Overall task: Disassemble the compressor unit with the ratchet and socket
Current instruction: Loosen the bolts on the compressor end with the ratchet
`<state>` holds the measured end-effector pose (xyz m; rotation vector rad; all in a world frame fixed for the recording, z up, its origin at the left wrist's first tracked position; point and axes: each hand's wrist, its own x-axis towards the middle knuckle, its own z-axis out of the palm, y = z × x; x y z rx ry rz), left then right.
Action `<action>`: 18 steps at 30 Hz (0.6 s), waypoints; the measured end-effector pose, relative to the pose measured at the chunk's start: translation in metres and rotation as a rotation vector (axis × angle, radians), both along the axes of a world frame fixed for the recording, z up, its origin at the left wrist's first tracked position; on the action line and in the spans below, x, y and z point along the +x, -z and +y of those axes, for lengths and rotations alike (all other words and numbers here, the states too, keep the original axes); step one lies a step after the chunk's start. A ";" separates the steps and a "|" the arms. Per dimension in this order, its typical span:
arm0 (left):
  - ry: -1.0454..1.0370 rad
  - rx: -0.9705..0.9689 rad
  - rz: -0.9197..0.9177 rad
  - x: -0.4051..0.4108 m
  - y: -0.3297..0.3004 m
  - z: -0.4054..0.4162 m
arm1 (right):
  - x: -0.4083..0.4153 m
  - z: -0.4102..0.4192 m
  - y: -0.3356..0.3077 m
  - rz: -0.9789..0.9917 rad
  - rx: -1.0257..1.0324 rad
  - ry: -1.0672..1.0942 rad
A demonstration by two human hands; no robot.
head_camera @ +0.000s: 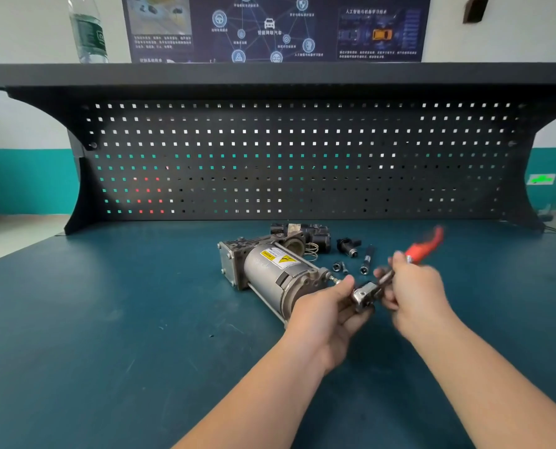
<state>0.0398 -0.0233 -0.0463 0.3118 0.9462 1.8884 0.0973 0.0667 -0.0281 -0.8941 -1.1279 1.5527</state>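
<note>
A compressor point(270, 270) lies on its side on the blue-green bench top point(108, 335), just below the centre of the frame. Its silver cylinder runs on a slant, the long axis going from the square grey end plate at the upper left down toward the lower right, where the near end points at the person's hands. A yellow warning label sits on top of the cylinder. A thin bolt tip pokes out of the near end, just beside the left thumb.

The left hand point(327, 311) comes in from the bottom of the frame and curls around the metal head of the ratchet point(367, 291), thumb on top and fingers wrapped under it, close against the compressor's near end. The right hand point(412, 293) grips the ratchet's shaft just to the right, fingers closed around it. The ratchet's long axis rises from the head at the lower left up to the red handle at the upper right, which sticks out beyond the right hand and is blurred. The socket cannot be made out under the fingers.

Behind the compressor, toward the pegboard point(302, 157), lie black plastic parts point(315, 236) and a wire spring point(312, 249). To the right of them are a black fitting point(349, 246), a short bolt point(339, 266) and a longer dark bolt point(367, 259). A water bottle point(87, 30) stands on the shelf at the upper left, beside a dark poster point(270, 27).
</note>
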 end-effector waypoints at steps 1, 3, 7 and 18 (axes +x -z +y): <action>0.006 -0.001 0.005 0.000 0.000 0.000 | -0.002 0.004 0.004 0.053 -0.157 -0.050; 0.014 -0.002 0.006 0.000 0.000 -0.001 | -0.002 0.002 0.004 0.044 -0.133 -0.074; 0.029 0.008 0.022 0.000 0.001 -0.002 | 0.008 -0.018 -0.011 -0.137 0.760 -0.014; 0.016 -0.003 0.014 0.002 0.000 -0.001 | -0.001 -0.002 0.001 0.003 0.076 0.015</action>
